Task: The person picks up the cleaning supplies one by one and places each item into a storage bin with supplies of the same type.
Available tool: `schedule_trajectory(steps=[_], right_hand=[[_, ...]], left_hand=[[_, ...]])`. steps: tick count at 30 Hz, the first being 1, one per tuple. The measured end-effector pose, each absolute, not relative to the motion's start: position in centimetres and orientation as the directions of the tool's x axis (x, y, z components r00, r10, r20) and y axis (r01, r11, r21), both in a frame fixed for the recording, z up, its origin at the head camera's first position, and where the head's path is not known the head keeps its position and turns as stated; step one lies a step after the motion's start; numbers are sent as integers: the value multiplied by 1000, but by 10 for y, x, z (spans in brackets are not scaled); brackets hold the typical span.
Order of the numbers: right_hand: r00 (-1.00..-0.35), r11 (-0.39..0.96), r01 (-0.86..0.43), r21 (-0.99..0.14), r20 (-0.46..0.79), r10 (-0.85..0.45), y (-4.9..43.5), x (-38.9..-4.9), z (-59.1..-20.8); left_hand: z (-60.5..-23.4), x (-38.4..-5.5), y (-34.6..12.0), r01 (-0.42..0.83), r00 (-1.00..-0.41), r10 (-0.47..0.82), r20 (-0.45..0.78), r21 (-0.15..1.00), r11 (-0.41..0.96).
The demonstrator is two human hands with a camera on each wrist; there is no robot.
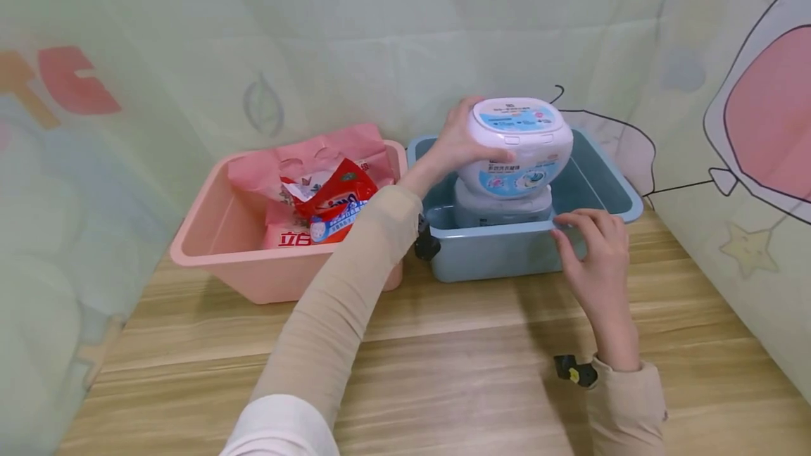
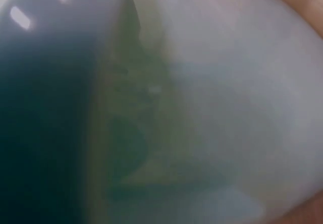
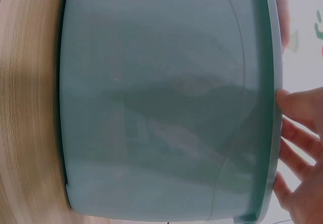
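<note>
A white plastic laundry-pod box (image 1: 522, 157) with a blue-printed label and an oval lid is gripped by my left hand (image 1: 455, 143), thumb across its front and fingers behind. It overlaps a second, similar box (image 1: 503, 211) standing inside the blue bin (image 1: 497, 259). At the bin's front edge, my right hand (image 1: 598, 255) pinches the rim, thumb outside and fingers over the top. The right wrist view shows the bin's smooth wall (image 3: 151, 82) with fingertips right at the rim. The left wrist view is blurred close against a pale surface.
To the left stands a pink bin (image 1: 243, 257) holding a red bag (image 1: 342, 195) and pink packs (image 1: 310, 153). Both bins sit on a wood-grain table (image 1: 443, 364), with a printed curtain (image 1: 317, 41) behind. Small black devices (image 1: 426, 239) are on both wrists.
</note>
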State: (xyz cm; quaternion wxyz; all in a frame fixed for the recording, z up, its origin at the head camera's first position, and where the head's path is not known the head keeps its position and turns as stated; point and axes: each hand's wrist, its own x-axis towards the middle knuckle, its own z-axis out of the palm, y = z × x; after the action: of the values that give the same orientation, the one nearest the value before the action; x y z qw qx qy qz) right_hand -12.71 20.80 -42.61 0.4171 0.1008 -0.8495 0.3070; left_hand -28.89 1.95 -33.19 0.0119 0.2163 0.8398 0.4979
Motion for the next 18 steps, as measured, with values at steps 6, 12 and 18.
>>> schedule_trajectory(steps=[6,12,18], right_hand=[[-631,788,-430,-441,771,87,207,-127,-427],[-634,788,-427,-443,768,88,207,-128,-426],[-640,789,-421,-447,763,90,207,-129,-426]], left_hand=[[-331,-290,16,356,-902,391,182,826,438],[-328,-291,13,375,-887,433,163,801,466],[-326,-289,10,370,-878,463,119,784,499]])
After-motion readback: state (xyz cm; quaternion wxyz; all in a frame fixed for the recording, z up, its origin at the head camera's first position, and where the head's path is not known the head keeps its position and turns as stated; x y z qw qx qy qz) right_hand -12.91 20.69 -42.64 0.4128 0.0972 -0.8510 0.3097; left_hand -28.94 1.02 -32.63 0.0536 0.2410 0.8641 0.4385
